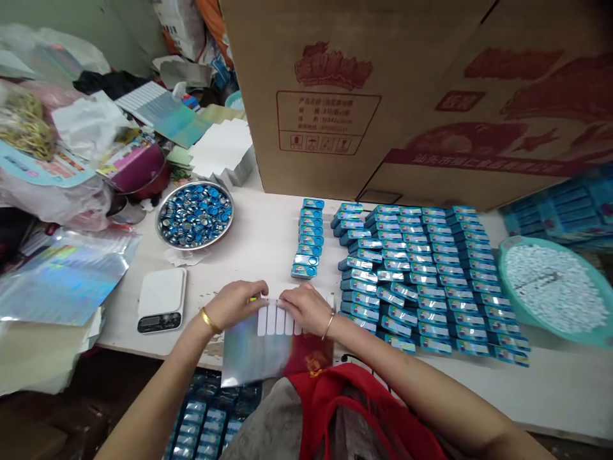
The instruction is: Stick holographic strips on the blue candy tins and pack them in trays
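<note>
A shiny silver sticker sheet (251, 351) with a row of pale blank strips lies at the table's front edge, over a dark red printed area. My left hand (237, 305) is closed, its thumb and forefinger pinched at the sheet's upper edge, beside a small yellowish bit. Close on the other side, my right hand (306, 308) has its fingers pressed together on the top of the strips. Whether a loose sticker sits between the fingertips is too small to tell. Just beyond my hands stands a short column of small blue boxes (310, 241).
Several rows of blue boxes (433, 275) fill the right side. A metal bowl (228, 225) of blue caps and a white scale (163, 291) stand left. A green basin (507, 278) of white pieces is far right. A large carton (330, 172) blocks the back.
</note>
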The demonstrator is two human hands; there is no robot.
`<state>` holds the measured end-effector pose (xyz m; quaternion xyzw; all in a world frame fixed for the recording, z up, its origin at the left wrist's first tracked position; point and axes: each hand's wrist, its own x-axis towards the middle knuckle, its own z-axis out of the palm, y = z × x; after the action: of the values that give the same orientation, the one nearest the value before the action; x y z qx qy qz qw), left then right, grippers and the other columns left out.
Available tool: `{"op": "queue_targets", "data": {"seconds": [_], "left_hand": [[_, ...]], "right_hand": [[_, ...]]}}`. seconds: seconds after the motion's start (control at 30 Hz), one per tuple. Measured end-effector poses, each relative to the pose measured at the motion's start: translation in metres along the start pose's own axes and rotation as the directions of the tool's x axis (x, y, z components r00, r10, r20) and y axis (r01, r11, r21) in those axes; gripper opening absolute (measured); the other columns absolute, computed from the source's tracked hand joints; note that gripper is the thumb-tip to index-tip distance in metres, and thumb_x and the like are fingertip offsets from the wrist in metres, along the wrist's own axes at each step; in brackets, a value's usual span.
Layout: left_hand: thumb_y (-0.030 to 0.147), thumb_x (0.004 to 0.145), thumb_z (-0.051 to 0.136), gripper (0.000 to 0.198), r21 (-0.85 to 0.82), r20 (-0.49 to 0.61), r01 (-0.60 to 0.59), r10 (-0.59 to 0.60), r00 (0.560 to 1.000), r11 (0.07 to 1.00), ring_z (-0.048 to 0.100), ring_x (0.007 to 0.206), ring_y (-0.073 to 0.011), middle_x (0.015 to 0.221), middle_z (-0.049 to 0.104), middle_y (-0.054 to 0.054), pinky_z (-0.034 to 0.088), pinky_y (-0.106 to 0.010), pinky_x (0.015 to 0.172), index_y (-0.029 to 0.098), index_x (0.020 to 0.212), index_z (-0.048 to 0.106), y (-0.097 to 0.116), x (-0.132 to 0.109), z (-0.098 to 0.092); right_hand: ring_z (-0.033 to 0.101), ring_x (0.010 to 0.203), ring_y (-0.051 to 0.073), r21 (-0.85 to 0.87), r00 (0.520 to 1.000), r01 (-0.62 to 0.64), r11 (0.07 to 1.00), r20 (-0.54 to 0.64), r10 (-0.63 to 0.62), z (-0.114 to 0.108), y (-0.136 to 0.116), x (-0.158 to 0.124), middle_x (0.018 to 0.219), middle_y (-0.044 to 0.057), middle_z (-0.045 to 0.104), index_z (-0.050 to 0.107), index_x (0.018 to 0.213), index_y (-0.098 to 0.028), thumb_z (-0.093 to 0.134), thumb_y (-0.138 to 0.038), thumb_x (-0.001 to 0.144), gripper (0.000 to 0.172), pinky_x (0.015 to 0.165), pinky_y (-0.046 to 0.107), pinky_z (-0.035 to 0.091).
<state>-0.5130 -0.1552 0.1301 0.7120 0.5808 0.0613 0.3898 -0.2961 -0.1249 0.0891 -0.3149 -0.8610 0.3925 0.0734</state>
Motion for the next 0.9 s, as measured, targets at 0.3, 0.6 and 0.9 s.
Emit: {"op": "queue_targets", "data": {"seconds": [0.3, 0.6, 0.9], "left_hand": [[0.046, 0.082, 0.056, 0.028, -0.483, -0.119, -0.15, 0.105, 0.987, 0.863, 0.058, 0.076, -0.0171, 0.08, 0.067, -0.003, 0.046, -0.026, 0.072, 0.02, 0.082, 0.068, 0.05, 0.077, 0.011], [0.024, 0.091, 0.048, 0.025, 0.08, -0.233, -0.417, 0.424, 0.875, 0.905, 0.061, 0.097, -0.0209, 0.103, 0.069, -0.009, 0.046, -0.036, 0.089, 0.021, 0.106, 0.069, 0.09, 0.143, 0.07], [0.02, 0.094, 0.044, 0.022, 0.225, -0.386, -0.391, 0.451, 0.805, 0.892, 0.058, 0.104, -0.023, 0.117, 0.065, -0.011, 0.045, -0.04, 0.088, 0.02, 0.099, 0.065, 0.112, 0.164, 0.114]], "right_hand": [[0.049, 0.059, 0.012, 0.129, 0.996, -0.037, 0.991, -0.07, 0.046, -0.111, 0.062, -0.038, 0.066, -0.001, 0.058, 0.064, 0.085, -0.02, 0.045, -0.043, 0.095, 0.032, 0.061, 0.025, 0.033], [0.045, 0.06, 0.014, 0.277, 0.986, -0.146, 0.95, -0.034, 0.161, -0.131, 0.115, -0.066, 0.06, -0.001, 0.05, 0.052, 0.064, -0.021, 0.044, -0.051, 0.09, 0.041, 0.059, 0.027, 0.035], [0.035, 0.054, 0.011, 0.376, 0.97, -0.237, 0.896, 0.051, 0.236, -0.146, 0.175, -0.064, 0.054, -0.005, 0.039, 0.044, 0.056, -0.021, 0.05, -0.058, 0.085, 0.047, 0.052, 0.026, 0.029]]}}
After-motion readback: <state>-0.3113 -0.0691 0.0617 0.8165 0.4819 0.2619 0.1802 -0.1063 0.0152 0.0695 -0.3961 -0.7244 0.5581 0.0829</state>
